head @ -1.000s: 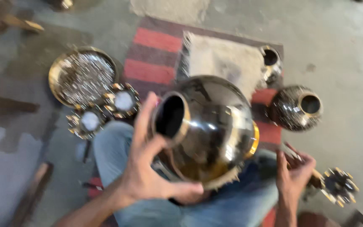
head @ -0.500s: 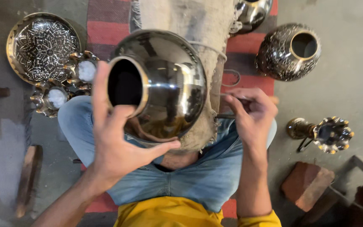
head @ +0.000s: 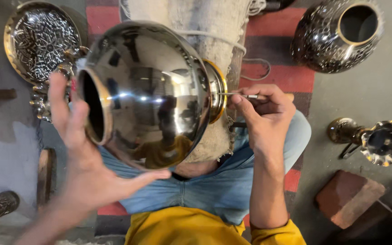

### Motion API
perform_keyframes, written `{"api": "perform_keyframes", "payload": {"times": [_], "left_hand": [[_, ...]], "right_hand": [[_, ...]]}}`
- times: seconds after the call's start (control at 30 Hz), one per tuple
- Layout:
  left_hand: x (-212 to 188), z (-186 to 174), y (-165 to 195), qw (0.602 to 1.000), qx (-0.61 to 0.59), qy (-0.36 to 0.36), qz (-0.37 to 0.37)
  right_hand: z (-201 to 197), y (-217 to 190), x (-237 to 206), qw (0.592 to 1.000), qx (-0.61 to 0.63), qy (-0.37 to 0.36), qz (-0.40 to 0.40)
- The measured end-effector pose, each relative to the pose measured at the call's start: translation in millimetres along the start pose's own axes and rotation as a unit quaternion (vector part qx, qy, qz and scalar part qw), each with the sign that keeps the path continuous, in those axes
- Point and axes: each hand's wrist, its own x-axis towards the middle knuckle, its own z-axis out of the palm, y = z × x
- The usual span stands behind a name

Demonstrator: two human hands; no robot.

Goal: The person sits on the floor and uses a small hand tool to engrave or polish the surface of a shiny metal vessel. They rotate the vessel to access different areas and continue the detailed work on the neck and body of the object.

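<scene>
A large polished metal pot lies on its side over my lap, its mouth turned left and its brass foot ring to the right. My left hand cups the pot at the mouth rim and underneath, thumb stretched below its belly. My right hand pinches a thin metal engraving tool, whose tip touches the brass foot ring. Burlap cloth lies under the pot on my jeans.
An engraved round tray sits at upper left on the floor. A patterned dark vase stands at upper right. A small ornate flower-shaped brass piece lies at right, a brick below it. A red striped rug runs beneath me.
The view has come closer over the pot. My right hand has brought the tool tip up to the foot ring; my left hand stays on the mouth rim.
</scene>
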Motion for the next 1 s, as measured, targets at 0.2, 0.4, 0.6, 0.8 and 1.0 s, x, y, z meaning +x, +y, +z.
{"api": "perform_keyframes", "payload": {"times": [0.2, 0.4, 0.6, 0.8, 1.0], "left_hand": [[34, -58, -47, 0.960, 0.142, -0.217, 0.103], [91, -77, -62, 0.862, 0.205, -0.281, 0.370], [106, -71, -44, 0.815, 0.233, -0.298, 0.439], [113, -65, -33, 0.812, 0.223, -0.303, 0.446], [113, -66, -21, 0.810, 0.266, -0.324, 0.409]], "right_hand": [[2, -14, -4, 0.999, -0.034, -0.016, 0.022], [9, -29, -6, 0.999, -0.031, -0.024, 0.016], [9, -33, -7, 0.995, -0.099, -0.018, -0.002], [11, -28, -3, 0.992, -0.115, -0.031, -0.030], [14, -17, 7, 0.995, -0.078, -0.056, -0.010]]}}
